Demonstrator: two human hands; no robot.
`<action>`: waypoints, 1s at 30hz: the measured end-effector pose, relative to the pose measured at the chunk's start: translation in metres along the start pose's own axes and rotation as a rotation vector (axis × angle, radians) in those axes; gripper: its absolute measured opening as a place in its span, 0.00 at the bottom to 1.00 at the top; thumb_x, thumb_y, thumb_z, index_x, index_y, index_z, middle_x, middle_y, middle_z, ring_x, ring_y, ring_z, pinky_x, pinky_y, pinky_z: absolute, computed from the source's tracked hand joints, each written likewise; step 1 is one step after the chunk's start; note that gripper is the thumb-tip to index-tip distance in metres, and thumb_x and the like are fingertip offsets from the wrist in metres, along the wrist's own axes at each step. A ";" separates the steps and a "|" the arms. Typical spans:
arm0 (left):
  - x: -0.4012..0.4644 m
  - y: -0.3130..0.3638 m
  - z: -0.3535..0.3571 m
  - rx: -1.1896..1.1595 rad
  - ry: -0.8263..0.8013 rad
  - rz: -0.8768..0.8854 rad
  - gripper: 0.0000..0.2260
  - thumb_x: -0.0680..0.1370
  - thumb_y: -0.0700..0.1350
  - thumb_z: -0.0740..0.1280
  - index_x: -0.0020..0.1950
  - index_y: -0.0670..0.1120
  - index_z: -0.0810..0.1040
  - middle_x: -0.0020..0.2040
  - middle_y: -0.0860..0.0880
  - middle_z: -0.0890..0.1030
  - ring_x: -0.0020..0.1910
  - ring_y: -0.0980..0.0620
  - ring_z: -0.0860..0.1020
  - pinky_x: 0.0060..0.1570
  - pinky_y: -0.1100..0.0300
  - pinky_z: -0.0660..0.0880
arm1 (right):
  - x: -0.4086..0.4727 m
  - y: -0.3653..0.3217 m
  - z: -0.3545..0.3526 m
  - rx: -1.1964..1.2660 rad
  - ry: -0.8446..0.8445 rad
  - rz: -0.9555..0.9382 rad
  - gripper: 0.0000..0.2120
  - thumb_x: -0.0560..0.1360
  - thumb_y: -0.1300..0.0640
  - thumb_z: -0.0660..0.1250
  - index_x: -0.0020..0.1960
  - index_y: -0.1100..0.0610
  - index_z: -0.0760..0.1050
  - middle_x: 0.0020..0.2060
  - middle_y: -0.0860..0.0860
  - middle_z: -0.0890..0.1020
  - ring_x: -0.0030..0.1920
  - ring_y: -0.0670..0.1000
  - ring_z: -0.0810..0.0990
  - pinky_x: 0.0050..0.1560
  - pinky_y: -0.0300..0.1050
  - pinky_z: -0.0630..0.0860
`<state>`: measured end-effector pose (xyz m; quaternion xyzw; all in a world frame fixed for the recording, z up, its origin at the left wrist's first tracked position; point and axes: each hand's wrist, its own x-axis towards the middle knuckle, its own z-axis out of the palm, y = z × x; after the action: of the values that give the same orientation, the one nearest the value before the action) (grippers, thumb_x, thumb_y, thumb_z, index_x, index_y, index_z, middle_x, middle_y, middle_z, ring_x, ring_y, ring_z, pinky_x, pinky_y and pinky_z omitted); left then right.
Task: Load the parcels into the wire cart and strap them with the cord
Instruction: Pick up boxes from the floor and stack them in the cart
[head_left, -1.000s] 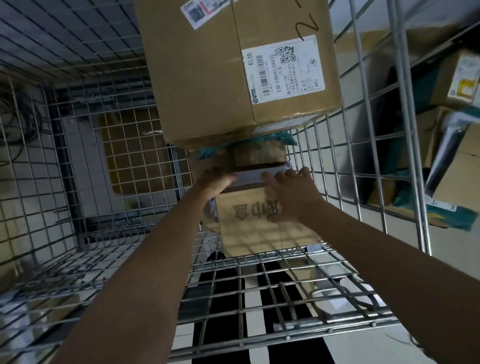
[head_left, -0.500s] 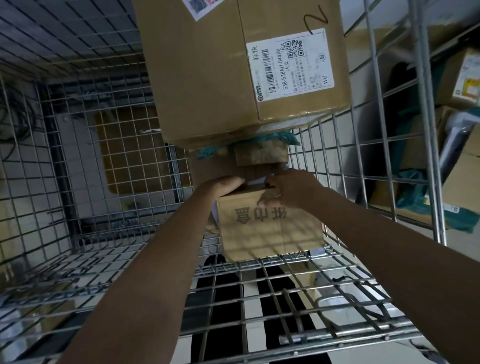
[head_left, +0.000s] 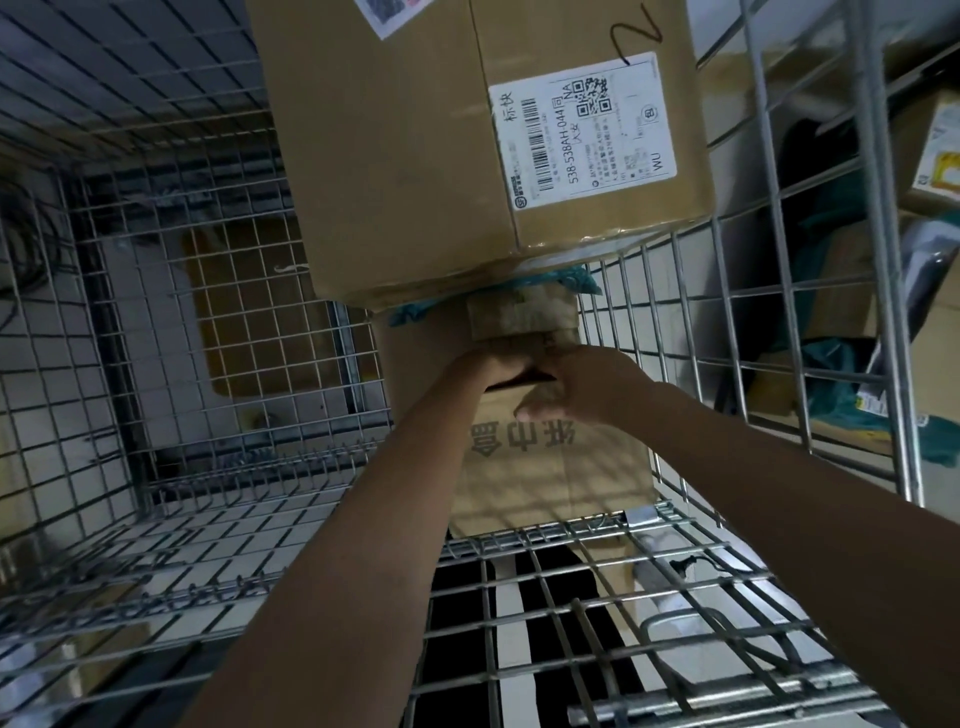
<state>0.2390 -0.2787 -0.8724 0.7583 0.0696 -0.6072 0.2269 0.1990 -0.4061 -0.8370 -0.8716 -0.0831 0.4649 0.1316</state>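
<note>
Fingers (head_left: 540, 410) of both our hands grip the upright box (head_left: 550, 462), long axis vertical, in the cart's (head_left: 769, 322) right corner.

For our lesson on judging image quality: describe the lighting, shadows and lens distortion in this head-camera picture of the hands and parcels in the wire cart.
Head view: dim overall; the large box's white label is the brightest, legible patch. Head view: the printed box under the hands lies in shadow. Head view: wide-angle distortion bends the wire cart bars. Head view: left hand and right hand look soft.
</note>
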 end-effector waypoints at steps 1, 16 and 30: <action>-0.002 0.003 0.000 -0.036 -0.009 0.000 0.25 0.82 0.55 0.56 0.75 0.44 0.62 0.76 0.42 0.62 0.70 0.43 0.65 0.60 0.55 0.64 | 0.001 0.001 0.001 0.021 0.010 0.009 0.33 0.67 0.30 0.68 0.68 0.44 0.70 0.59 0.50 0.80 0.58 0.54 0.79 0.55 0.46 0.75; -0.075 -0.103 -0.013 -0.021 0.388 -0.045 0.14 0.81 0.47 0.59 0.62 0.42 0.75 0.61 0.42 0.77 0.58 0.42 0.76 0.58 0.49 0.74 | -0.036 -0.023 0.001 -0.320 0.194 0.083 0.32 0.73 0.33 0.62 0.67 0.55 0.68 0.66 0.55 0.73 0.65 0.57 0.73 0.64 0.52 0.67; -0.294 -0.128 0.024 -0.155 0.580 -0.084 0.15 0.79 0.53 0.56 0.37 0.48 0.70 0.39 0.46 0.75 0.39 0.47 0.75 0.44 0.54 0.65 | -0.193 -0.100 -0.032 -0.385 0.122 0.003 0.31 0.74 0.34 0.62 0.70 0.51 0.65 0.62 0.54 0.75 0.60 0.57 0.76 0.58 0.52 0.72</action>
<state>0.0945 -0.1251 -0.6296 0.8770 0.2089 -0.3669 0.2294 0.1159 -0.3673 -0.6371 -0.9072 -0.1610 0.3872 -0.0335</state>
